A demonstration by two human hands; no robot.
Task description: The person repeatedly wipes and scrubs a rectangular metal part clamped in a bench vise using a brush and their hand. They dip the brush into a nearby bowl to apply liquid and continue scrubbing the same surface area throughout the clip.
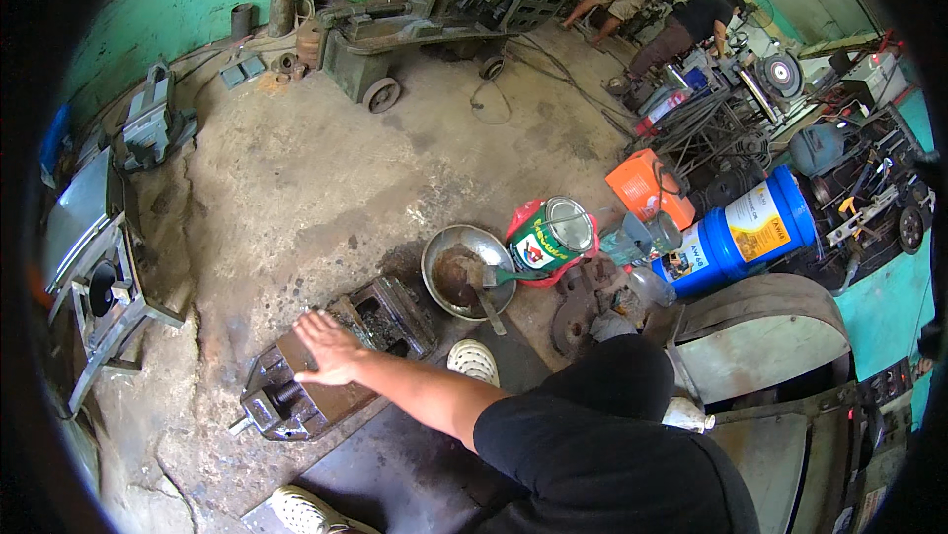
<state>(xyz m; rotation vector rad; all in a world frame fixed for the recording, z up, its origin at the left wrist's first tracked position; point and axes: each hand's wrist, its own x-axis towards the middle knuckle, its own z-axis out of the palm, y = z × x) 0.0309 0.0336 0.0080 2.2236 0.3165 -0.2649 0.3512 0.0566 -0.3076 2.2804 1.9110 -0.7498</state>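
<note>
Head view: you are resting your left hand (pixel 331 348), flat and unclenched, on the greasy grey vise (pixel 331 361) lying on the floor; a green-labelled can (pixel 551 235) and a blue drum (pixel 739 231) are lying rightward. Right hand unseen.

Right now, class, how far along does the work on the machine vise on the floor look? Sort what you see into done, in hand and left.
Done: the machine vise lies on the concrete floor with its jaws apart. In hand: the left hand rests flat on the vise body; the right hand is out of view. Left: the brush sits untouched in the metal bowl beside the paint can, and the vise looks grimy.
</note>
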